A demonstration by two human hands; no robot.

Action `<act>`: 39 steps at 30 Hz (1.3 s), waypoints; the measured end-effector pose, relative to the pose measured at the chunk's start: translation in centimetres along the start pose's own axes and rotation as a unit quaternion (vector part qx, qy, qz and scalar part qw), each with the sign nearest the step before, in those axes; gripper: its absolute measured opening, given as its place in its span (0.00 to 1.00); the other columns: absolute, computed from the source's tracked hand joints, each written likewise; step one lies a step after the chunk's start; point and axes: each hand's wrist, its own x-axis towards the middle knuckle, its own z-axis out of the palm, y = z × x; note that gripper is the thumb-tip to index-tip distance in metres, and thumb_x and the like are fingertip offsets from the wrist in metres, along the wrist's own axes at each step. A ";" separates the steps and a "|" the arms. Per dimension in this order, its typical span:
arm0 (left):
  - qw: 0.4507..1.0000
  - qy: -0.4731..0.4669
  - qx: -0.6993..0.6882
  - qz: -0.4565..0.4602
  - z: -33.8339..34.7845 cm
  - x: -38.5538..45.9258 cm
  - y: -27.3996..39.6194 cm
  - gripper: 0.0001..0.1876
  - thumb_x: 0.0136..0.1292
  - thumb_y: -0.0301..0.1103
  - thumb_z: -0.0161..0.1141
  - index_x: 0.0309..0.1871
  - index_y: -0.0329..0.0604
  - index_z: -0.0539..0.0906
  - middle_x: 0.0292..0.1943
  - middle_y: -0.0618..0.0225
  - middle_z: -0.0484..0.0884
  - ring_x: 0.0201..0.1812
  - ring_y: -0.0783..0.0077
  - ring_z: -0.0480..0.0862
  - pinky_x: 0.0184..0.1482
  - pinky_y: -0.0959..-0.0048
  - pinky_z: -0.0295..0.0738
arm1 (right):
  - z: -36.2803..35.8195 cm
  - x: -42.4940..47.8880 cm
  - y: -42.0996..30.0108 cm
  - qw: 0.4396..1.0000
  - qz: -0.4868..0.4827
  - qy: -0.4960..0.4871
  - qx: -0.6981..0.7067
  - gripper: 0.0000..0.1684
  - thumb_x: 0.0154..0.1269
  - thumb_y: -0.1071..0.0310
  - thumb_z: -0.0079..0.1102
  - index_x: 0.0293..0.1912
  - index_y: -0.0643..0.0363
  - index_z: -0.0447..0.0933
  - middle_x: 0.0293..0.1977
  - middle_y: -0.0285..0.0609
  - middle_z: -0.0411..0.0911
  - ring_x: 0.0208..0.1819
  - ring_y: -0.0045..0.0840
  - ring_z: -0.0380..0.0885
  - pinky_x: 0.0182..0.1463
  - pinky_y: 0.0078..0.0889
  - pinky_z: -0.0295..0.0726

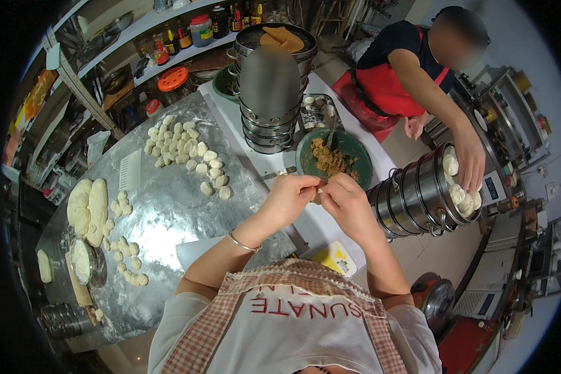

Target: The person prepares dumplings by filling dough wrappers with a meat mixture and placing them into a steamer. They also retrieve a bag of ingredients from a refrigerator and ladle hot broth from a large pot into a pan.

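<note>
My left hand (287,195) and my right hand (347,200) meet in front of me, their fingertips pinching a small piece of dough (319,191). Most of that dough is hidden behind the fingers. Just beyond them is a green bowl (363,161) of minced filling (332,160), with a utensil handle (330,139) standing in it. A flat metal utensil (276,174) lies by my left hand. To the left, many small dough pieces (175,140) lie on a floured metal worktop (168,205).
Tall steamer stacks stand behind the bowl (269,133) and at right (411,196). A co-worker in a red apron (383,93) reaches a hand (470,163) onto white buns (459,194). Left are dough rolls (96,212), a flour bowl (81,262), a rolling pin (77,283) and a white scraper (130,169).
</note>
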 end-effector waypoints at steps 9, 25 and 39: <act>0.912 0.168 -0.369 0.062 3.7 -1.0 0.0 0.21 0.65 0.36 0.36 0.58 0.34 0.55 0.50 0.61 0.67 0.50 0.73 0.66 0.53 0.77 0.58 | 0.7 -0.7 -0.2 0.974 0.180 0.109 0.086 0.06 0.47 0.79 0.55 0.28 0.66 0.68 0.23 0.40 0.70 0.25 0.19 0.71 0.26 0.20 0.69; 0.885 0.159 -0.436 0.029 4.7 -1.4 -1.0 0.17 0.66 0.43 0.36 0.37 0.38 0.70 0.28 0.71 0.71 0.29 0.83 0.69 0.31 0.83 0.64 | 0.7 -1.4 -2.3 0.989 0.104 0.044 0.090 0.07 0.46 0.79 0.57 0.28 0.66 0.70 0.25 0.42 0.69 0.24 0.25 0.69 0.29 0.21 0.69; 0.881 0.109 -0.461 -0.014 4.7 -1.1 -0.6 0.20 0.64 0.48 0.40 0.33 0.36 0.72 0.26 0.71 0.71 0.26 0.83 0.69 0.28 0.84 0.64 | -0.2 -2.2 -3.1 0.995 0.023 0.079 -0.055 0.08 0.41 0.79 0.56 0.25 0.63 0.68 0.25 0.42 0.67 0.28 0.34 0.70 0.30 0.31 0.71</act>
